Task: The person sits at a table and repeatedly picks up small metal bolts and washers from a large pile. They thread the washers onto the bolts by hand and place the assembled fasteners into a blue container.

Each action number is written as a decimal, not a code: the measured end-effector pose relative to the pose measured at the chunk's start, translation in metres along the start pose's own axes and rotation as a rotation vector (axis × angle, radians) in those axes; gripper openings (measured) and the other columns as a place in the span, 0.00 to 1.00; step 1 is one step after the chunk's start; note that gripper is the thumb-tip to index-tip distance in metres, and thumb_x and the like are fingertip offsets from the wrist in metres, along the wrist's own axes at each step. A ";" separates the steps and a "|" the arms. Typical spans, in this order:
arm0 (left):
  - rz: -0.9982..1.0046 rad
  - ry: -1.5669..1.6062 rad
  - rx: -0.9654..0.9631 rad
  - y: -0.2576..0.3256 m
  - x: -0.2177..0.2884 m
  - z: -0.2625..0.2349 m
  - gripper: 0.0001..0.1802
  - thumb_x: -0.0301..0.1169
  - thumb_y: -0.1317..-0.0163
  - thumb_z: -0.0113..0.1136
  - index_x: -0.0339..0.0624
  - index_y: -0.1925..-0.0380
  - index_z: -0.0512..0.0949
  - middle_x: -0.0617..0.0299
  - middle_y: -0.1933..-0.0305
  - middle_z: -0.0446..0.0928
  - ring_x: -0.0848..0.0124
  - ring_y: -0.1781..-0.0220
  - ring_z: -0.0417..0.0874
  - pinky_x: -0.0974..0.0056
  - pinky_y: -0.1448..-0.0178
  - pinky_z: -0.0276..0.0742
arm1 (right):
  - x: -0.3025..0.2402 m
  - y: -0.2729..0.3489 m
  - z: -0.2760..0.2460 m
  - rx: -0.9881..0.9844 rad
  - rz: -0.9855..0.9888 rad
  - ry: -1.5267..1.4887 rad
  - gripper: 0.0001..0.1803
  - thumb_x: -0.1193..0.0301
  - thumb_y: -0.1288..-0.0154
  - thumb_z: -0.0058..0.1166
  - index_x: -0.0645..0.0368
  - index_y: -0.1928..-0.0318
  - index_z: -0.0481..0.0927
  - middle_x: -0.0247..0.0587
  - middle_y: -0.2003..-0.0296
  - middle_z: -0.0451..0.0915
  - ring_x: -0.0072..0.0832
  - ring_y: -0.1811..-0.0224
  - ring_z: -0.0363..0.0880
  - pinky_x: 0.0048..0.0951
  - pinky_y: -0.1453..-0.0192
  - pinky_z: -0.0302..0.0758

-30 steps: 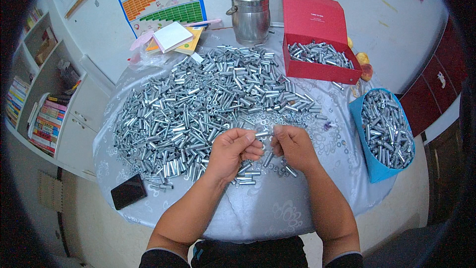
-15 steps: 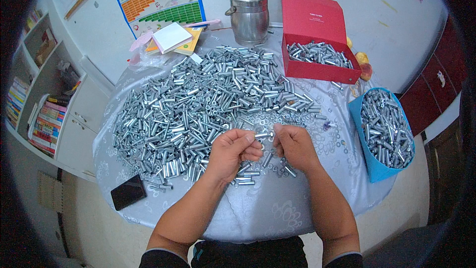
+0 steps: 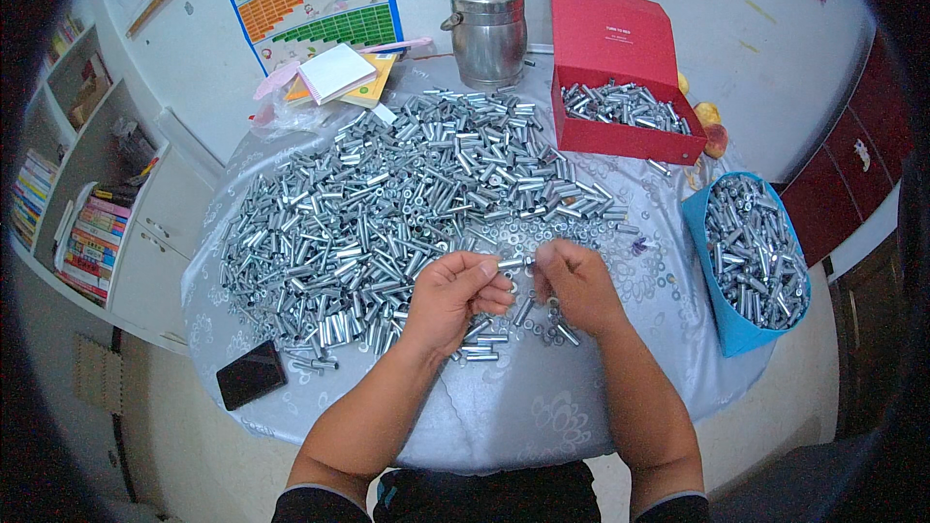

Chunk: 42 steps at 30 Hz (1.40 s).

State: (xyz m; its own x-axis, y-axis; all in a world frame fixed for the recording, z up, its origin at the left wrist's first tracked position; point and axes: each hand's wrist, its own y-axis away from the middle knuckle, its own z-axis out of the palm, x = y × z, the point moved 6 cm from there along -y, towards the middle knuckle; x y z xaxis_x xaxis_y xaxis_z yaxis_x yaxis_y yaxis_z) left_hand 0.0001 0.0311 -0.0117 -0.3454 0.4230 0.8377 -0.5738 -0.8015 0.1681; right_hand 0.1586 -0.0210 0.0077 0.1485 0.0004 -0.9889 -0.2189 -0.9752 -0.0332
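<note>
A large heap of short silver metal sleeves and nuts covers the round table. Above its near edge my left hand pinches one small metal sleeve at its fingertips. My right hand meets it from the right, fingers closed on a small part at the sleeve's end; that part is too small to make out. Loose sleeves and washers lie under both hands.
A red open box with metal parts stands at the back right, a steel pot behind the heap. A blue bin full of parts hangs at the right edge. A black phone lies front left. Notebooks sit back left.
Both hands stay almost in place at the table's near edge; the fingers shift slightly around the small sleeve held between them.
</note>
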 end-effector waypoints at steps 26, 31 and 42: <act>0.130 -0.160 0.004 0.001 0.007 0.005 0.09 0.24 0.35 0.56 0.31 0.57 0.77 0.50 0.63 0.82 0.66 0.64 0.86 0.66 0.58 0.84 | 0.004 -0.003 0.001 -0.087 -0.028 -0.316 0.07 0.77 0.35 0.55 0.64 0.57 0.75 0.35 0.67 0.79 0.21 0.64 0.79 0.24 0.59 0.77; 0.250 -0.231 -0.032 0.004 0.010 0.008 0.10 0.23 0.35 0.55 0.30 0.55 0.76 0.50 0.59 0.82 0.65 0.60 0.86 0.66 0.54 0.84 | -0.004 -0.001 -0.001 -0.083 -0.093 -0.293 0.09 0.80 0.36 0.55 0.64 0.55 0.75 0.35 0.65 0.79 0.20 0.62 0.78 0.22 0.57 0.76; 0.159 -0.234 -0.048 0.011 0.013 0.038 0.11 0.21 0.38 0.58 0.29 0.56 0.78 0.51 0.61 0.82 0.67 0.61 0.86 0.66 0.55 0.84 | -0.028 0.039 -0.033 0.095 -0.181 0.037 0.13 0.77 0.41 0.62 0.61 0.55 0.81 0.35 0.64 0.80 0.19 0.62 0.78 0.22 0.57 0.75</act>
State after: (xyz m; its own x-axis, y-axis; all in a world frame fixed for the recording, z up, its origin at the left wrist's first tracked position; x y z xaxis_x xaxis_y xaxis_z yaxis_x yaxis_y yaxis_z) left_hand 0.0175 0.0117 0.0207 -0.2564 0.1802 0.9496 -0.5627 -0.8266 0.0050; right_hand 0.1775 -0.0665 0.0389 0.2288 0.1634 -0.9597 -0.2749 -0.9348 -0.2247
